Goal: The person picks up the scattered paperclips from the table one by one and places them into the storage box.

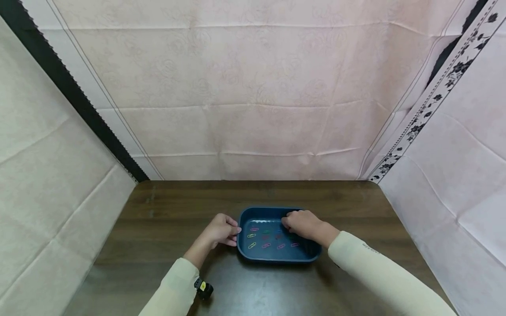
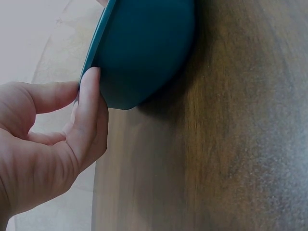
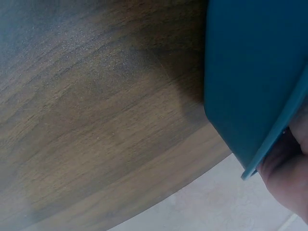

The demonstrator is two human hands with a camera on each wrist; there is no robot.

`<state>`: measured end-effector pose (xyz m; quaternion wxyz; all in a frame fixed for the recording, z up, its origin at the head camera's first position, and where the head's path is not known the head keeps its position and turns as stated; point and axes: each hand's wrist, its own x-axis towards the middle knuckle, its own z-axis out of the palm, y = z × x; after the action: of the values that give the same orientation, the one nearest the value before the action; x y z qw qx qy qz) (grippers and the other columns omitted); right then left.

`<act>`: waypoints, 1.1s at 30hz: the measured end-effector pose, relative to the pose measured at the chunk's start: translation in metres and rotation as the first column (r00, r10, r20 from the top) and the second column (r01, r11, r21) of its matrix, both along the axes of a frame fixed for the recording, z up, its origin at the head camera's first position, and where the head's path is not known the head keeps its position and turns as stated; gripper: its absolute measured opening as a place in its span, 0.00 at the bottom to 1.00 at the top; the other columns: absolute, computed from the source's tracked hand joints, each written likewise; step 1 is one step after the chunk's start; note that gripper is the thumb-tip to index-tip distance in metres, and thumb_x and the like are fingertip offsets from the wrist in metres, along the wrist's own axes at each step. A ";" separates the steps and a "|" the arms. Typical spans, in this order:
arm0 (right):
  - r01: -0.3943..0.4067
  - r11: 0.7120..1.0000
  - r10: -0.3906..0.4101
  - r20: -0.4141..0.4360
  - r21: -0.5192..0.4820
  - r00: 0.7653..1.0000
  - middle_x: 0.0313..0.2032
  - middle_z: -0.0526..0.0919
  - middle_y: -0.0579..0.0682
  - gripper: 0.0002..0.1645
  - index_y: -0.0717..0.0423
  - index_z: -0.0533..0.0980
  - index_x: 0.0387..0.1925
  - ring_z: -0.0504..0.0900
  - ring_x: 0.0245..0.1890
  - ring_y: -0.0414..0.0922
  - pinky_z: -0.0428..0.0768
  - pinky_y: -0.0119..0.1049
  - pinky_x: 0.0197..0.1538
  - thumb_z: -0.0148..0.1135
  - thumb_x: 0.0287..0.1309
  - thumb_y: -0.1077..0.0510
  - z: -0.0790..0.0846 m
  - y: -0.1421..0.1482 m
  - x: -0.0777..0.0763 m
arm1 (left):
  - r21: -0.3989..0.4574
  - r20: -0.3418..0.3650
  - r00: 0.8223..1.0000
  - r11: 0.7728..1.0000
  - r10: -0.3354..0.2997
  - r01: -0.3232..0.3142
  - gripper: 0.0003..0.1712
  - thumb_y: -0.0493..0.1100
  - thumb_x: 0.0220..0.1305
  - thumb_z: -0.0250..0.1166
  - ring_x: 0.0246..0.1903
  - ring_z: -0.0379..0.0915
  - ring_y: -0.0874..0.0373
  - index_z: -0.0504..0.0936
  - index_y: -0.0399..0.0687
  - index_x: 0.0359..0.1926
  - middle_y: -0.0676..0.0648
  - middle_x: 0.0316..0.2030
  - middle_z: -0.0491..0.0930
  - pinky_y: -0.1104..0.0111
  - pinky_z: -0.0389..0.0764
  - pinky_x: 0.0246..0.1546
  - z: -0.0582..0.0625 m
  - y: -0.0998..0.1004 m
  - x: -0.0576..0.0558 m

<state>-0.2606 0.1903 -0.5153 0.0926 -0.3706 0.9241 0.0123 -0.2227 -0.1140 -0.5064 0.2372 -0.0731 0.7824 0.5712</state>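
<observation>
A dark blue rectangular tray sits on the wooden table, with several colored paper clips spread over its floor. Among them are a yellow paper clip, a pink paper clip and a green paper clip. My left hand pinches the tray's left rim, thumb on one side and fingers on the other, as the left wrist view shows closely. Over the right part of the tray, my right hand reaches in with bent fingers, its fingertips low near the clips. I cannot tell whether it holds a clip.
The brown wooden table extends around the tray. Pale cloth hangs behind it, with more cloth along both sides. A small black device with a yellow mark is strapped at my left wrist.
</observation>
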 end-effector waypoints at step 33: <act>0.127 0.905 -0.180 -0.093 -0.407 0.979 0.36 0.82 0.40 0.07 0.47 0.82 0.42 0.80 0.34 0.35 0.86 0.35 0.39 0.71 0.65 0.55 0.050 0.029 0.023 | -0.135 -0.152 0.988 0.990 0.010 -0.031 0.15 0.43 0.73 0.66 0.32 0.82 0.49 0.77 0.35 0.51 0.39 0.36 0.82 0.63 0.90 0.31 0.011 -0.007 -0.002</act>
<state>-0.2371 0.2192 -0.4656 -0.0439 -0.3061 0.9375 -0.1598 -0.2248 -0.1215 -0.4950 0.1660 -0.0540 0.8345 0.5226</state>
